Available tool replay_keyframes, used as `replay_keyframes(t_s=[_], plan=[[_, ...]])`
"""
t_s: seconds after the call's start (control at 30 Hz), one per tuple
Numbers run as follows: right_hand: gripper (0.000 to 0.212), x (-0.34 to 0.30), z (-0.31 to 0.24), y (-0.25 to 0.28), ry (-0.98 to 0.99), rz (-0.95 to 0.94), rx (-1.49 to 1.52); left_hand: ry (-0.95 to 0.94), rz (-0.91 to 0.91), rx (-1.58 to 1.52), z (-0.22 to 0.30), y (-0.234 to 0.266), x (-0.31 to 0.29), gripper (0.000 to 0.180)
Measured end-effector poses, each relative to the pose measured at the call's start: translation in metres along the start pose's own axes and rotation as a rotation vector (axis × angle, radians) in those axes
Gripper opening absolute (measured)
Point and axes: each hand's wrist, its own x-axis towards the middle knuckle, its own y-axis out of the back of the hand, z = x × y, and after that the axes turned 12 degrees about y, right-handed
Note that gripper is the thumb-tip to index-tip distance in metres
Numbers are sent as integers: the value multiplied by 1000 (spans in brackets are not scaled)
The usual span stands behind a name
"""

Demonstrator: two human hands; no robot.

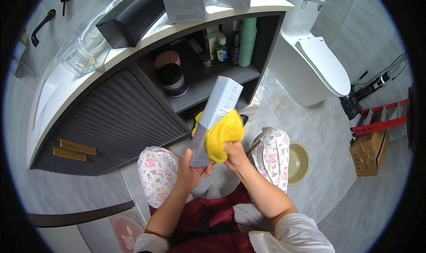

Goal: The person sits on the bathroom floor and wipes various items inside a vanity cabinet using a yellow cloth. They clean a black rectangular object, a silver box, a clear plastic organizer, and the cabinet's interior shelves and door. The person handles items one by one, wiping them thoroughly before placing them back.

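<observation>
A long grey and white box (222, 93) is tilted upward in front of me, before the shelves of a dark cabinet. Its lower end rests in my left hand (191, 171), whose fingers wrap round it. My right hand (235, 156) grips a yellow cloth (225, 135) that lies against the side of the box. Part of the box is hidden behind the cloth. On the shelf beyond stand a green bottle (221, 48), a tall mint-green can (247, 42) and a dark round jar (173, 77).
The cabinet's ribbed door (111, 115) curves away at left. A white countertop (262, 4) above carries boxes, a black case (133, 17) and a clear tray (86, 57). To the right are a toilet (326, 66), a beige basin (298, 163) and a cardboard box (367, 153).
</observation>
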Motion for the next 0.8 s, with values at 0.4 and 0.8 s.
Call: replay_keyframes(t_s=[0.4,0.8], plan=[[52,13,-17,16,248,222,65,152,-83,107,0,18,-1,44],[51,24,-75,28,529,199,-398,232,-51,162,-4,26,-15,38]])
